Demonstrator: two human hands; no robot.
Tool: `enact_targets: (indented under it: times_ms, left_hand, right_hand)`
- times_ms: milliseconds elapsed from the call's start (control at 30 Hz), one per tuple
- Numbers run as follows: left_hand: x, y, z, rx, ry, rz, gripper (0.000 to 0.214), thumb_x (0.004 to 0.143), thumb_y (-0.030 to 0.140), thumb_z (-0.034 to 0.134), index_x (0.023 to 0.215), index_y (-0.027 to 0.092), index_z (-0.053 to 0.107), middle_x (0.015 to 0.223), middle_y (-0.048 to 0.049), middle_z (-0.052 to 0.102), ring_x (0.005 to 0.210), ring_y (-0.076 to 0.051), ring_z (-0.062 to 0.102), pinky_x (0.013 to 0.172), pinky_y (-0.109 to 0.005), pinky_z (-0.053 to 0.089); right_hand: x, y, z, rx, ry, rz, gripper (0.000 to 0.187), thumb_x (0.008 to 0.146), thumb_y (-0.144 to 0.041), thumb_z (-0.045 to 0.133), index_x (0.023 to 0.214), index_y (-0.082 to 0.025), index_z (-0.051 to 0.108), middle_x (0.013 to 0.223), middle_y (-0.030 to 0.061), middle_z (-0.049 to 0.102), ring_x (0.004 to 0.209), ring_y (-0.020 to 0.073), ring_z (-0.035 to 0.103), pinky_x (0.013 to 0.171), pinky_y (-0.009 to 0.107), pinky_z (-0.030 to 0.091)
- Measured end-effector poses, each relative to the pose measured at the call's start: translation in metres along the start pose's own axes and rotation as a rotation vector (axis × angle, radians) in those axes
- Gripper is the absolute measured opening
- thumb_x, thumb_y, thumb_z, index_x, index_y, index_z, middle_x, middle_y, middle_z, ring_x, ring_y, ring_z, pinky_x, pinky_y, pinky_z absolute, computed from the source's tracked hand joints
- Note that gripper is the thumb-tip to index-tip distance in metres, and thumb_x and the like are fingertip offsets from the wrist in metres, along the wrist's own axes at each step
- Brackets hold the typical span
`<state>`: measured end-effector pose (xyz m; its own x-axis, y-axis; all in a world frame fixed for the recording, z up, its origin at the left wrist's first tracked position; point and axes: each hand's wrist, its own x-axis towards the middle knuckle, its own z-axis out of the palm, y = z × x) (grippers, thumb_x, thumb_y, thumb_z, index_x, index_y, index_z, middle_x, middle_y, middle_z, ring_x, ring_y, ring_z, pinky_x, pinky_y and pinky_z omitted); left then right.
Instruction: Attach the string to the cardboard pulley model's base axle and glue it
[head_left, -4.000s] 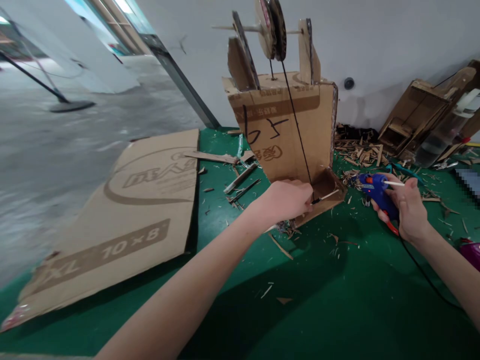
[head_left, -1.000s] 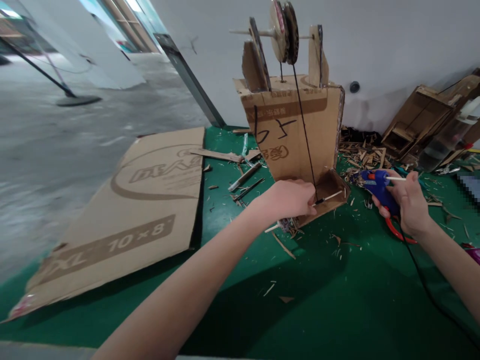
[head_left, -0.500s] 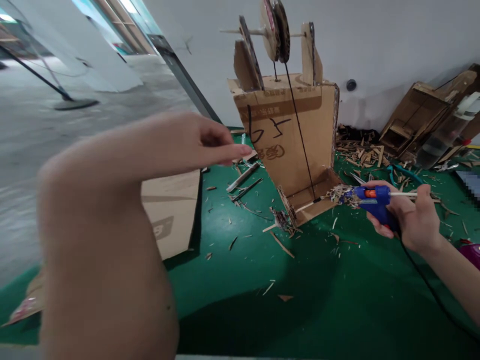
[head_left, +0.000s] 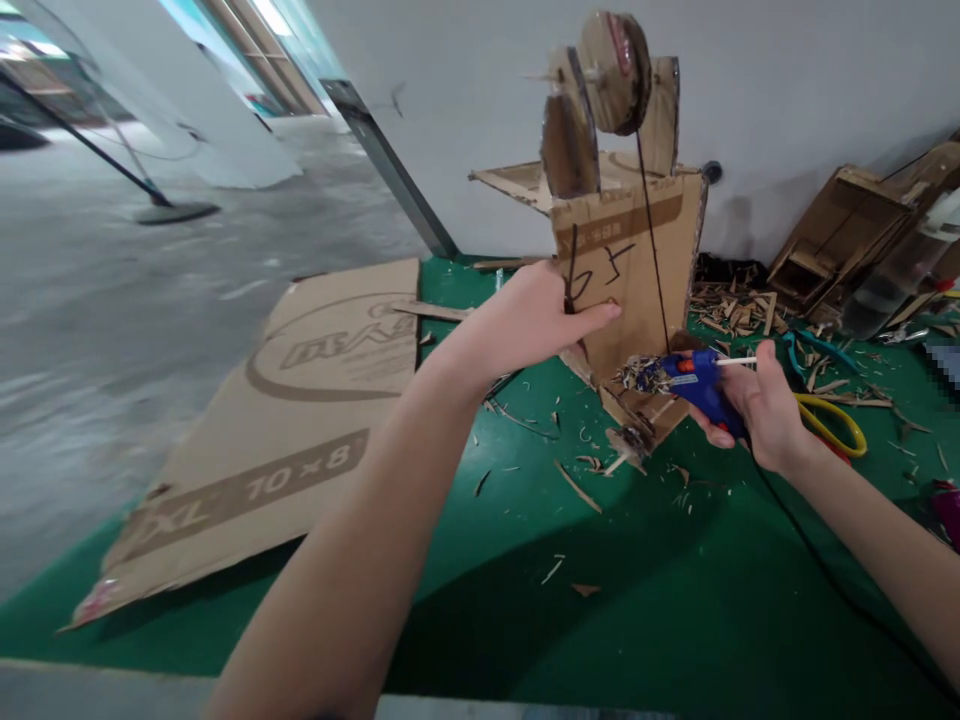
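Observation:
A cardboard model [head_left: 626, 235] stands upright on the green table, turned at an angle. On its top, a cardboard pulley wheel [head_left: 611, 75] sits on a thin stick between uprights, and a black cord [head_left: 652, 240] runs down from it. My left hand [head_left: 529, 315] grips the model's left edge, thumb across the front panel, other fingers partly hidden behind. In my right hand [head_left: 769, 415] is a blue hot glue gun [head_left: 697, 385] with a white glue stick in its back. Its nozzle, crusted with cardboard scraps, points left into the model's low open front.
A flat cardboard sheet [head_left: 262, 450] lies at the left. Yellow-handled scissors [head_left: 847, 430], teal-handled pliers [head_left: 825, 355] and a clear bottle [head_left: 896, 265] are at the right. Cardboard scraps [head_left: 731, 310] litter the table. The gun's black cable [head_left: 810, 550] trails to the lower right.
My left hand has reached forward and taken hold of the model's left edge. The model has turned, and the glue gun's nozzle has come farther into its front.

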<state>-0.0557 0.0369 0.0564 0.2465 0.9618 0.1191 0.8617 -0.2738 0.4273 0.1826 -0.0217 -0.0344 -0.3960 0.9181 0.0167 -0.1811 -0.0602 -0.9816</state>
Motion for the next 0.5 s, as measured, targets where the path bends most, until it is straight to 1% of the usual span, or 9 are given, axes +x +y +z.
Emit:
enact_targets:
  times_ms: [33,100,200,333,500]
  left_hand:
    - [-0.0004,0.0031,0.0013,0.032,0.007,-0.014,0.040,0.080,0.050,0.060,0.065,0.014,0.060,0.051,-0.0029,0.051,0.059,-0.017,0.055,0.059,-0.027,0.042]
    - [-0.0015,0.0080,0.0028,0.052,0.010,-0.017,0.038,0.081,0.048,0.060,0.062,0.015,0.057,0.049,-0.0017,0.048,0.056,-0.016,0.052,0.056,-0.026,0.040]
    - [-0.0033,0.0114,0.0034,0.031,-0.001,-0.006,0.037,0.082,0.046,0.058,0.060,0.017,0.054,0.049,-0.0012,0.048,0.055,-0.014,0.051,0.054,-0.025,0.039]
    - [-0.0044,0.0119,0.0035,0.032,-0.010,-0.016,0.041,0.082,0.047,0.056,0.054,0.018,0.048,0.049,-0.0024,0.048,0.053,-0.014,0.049,0.052,-0.025,0.036]
    - [-0.0045,0.0121,0.0057,0.022,0.026,0.008,0.040,0.083,0.045,0.056,0.055,0.019,0.047,0.053,-0.0030,0.049,0.057,-0.014,0.048,0.055,-0.026,0.035]
  right_hand:
    - [-0.0005,-0.0004,-0.0009,-0.003,0.006,-0.005,0.084,0.081,-0.087,0.019,0.098,-0.016,0.060,0.061,0.0012,0.054,0.039,0.0086,0.037,0.037,0.024,0.027]
    - [-0.0018,-0.0008,-0.0023,-0.013,0.015,-0.012,0.084,0.081,-0.087,0.020,0.099,-0.016,0.060,0.060,0.0012,0.054,0.039,0.0088,0.037,0.037,0.024,0.026]
    - [-0.0034,0.0006,-0.0030,-0.041,0.004,-0.004,0.083,0.082,-0.086,0.020,0.095,-0.015,0.061,0.061,0.0015,0.054,0.039,0.0084,0.038,0.037,0.024,0.027]
    - [-0.0035,0.0033,-0.0014,-0.063,-0.009,0.005,0.083,0.083,-0.086,0.018,0.090,-0.015,0.061,0.062,0.0018,0.055,0.039,0.0074,0.038,0.038,0.024,0.029]
    - [-0.0018,0.0024,0.0030,-0.076,-0.007,-0.023,0.084,0.084,-0.084,0.017,0.101,-0.015,0.061,0.060,0.0011,0.054,0.039,0.0088,0.038,0.037,0.025,0.029]
